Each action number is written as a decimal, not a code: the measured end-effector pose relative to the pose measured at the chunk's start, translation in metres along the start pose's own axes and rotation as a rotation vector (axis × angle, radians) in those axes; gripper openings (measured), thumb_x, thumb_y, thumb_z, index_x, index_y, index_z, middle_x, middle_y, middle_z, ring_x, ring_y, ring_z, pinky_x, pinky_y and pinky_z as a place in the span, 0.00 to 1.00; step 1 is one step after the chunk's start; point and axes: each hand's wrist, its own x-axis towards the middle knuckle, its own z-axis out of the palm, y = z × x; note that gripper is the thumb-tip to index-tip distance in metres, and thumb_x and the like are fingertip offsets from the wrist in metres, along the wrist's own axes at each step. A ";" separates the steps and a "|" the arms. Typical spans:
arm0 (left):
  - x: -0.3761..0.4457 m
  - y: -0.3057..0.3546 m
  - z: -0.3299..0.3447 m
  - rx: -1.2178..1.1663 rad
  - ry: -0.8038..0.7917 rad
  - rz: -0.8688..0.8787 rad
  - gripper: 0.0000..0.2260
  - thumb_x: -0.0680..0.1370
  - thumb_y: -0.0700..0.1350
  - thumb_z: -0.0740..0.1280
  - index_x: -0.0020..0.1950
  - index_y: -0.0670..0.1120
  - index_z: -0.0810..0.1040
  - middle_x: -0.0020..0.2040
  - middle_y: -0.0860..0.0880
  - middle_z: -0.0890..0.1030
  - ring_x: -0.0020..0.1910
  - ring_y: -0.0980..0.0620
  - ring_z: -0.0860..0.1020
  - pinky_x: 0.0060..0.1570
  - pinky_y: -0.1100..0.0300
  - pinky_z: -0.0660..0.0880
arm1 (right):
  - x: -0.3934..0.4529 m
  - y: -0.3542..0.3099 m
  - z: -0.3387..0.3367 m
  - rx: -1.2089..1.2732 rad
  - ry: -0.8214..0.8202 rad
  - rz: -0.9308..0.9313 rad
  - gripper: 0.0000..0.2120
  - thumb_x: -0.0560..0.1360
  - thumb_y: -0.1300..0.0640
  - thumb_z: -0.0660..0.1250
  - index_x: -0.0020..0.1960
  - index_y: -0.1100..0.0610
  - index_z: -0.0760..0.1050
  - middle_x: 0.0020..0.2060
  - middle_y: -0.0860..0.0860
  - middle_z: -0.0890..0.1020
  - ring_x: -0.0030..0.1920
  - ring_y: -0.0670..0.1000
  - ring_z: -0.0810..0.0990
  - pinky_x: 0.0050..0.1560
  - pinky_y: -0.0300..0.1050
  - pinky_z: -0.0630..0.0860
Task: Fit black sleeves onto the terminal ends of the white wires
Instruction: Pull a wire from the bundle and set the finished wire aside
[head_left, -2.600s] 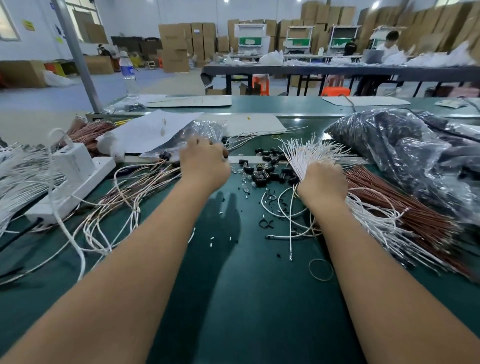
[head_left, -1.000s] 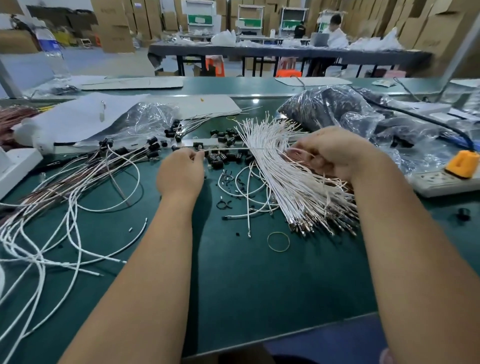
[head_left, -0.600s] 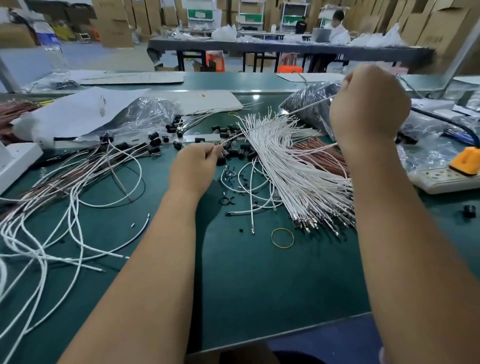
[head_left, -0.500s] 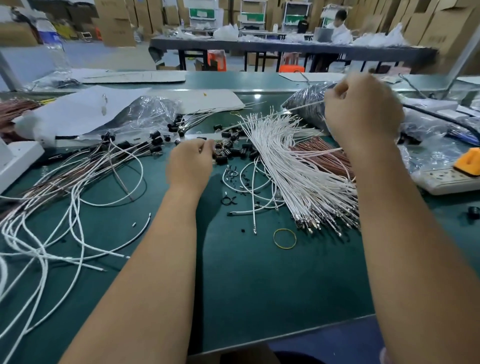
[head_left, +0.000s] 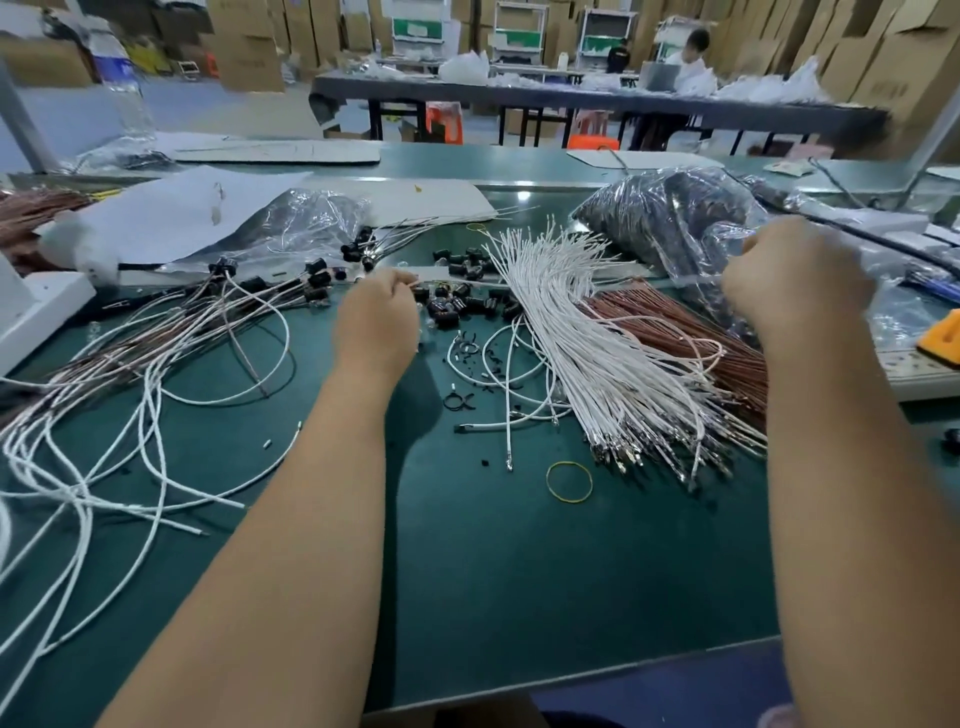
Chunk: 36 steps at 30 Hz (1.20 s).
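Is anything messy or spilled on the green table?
Yes. Tiny black and white bits lie scattered on the mat near the loose black sleeves, and a yellow rubber band sits alone in front of the white wire bundle.

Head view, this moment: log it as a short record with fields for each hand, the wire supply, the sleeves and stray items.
left hand: pinches one end of a white wire
right hand: grips the other end, raised
wire supply: white wire bundle fanned on the green table
black sleeves: loose pile by left hand
stray: yellow rubber band
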 end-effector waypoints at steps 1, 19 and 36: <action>-0.001 0.001 0.002 -0.023 -0.040 0.020 0.13 0.81 0.38 0.54 0.57 0.42 0.78 0.31 0.47 0.74 0.21 0.57 0.64 0.22 0.61 0.60 | -0.002 -0.008 0.002 -0.045 0.057 0.002 0.20 0.74 0.60 0.63 0.66 0.62 0.70 0.68 0.65 0.66 0.68 0.66 0.64 0.68 0.63 0.61; 0.002 0.011 -0.004 -0.461 -0.145 0.078 0.04 0.76 0.39 0.69 0.41 0.43 0.80 0.36 0.49 0.83 0.34 0.59 0.81 0.39 0.67 0.77 | -0.076 -0.116 0.098 0.631 -0.100 -0.727 0.10 0.79 0.62 0.62 0.56 0.59 0.80 0.50 0.57 0.80 0.50 0.55 0.77 0.50 0.43 0.71; 0.002 0.016 -0.005 -0.915 -0.234 -0.151 0.08 0.78 0.41 0.66 0.42 0.46 0.84 0.40 0.48 0.85 0.41 0.54 0.81 0.45 0.63 0.78 | -0.075 -0.113 0.094 0.932 -0.051 -0.551 0.10 0.78 0.66 0.62 0.50 0.59 0.81 0.43 0.52 0.81 0.42 0.48 0.76 0.39 0.29 0.67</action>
